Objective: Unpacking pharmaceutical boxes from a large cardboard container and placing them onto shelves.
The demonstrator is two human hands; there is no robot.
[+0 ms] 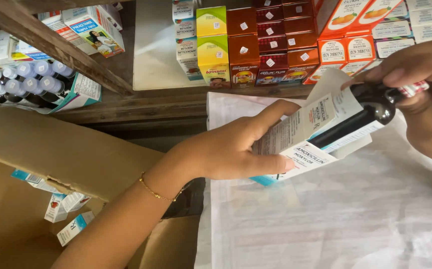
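Observation:
My left hand [236,144] grips a white and teal medicine carton [303,144] at its lower end, holding it tilted with its open flap up to the right. My right hand [423,94] holds a dark brown bottle [370,109] by its capped top. The bottle's body sits partway inside the open end of the carton. A thin gold bracelet circles my left wrist. Both hands hover above a white paper sheet [335,219].
A large open cardboard box [51,149] at lower left holds loose white and teal cartons [66,204]. Wooden shelves behind carry stacked orange, red and green medicine cartons [270,45] and a tray of capped bottles [26,79].

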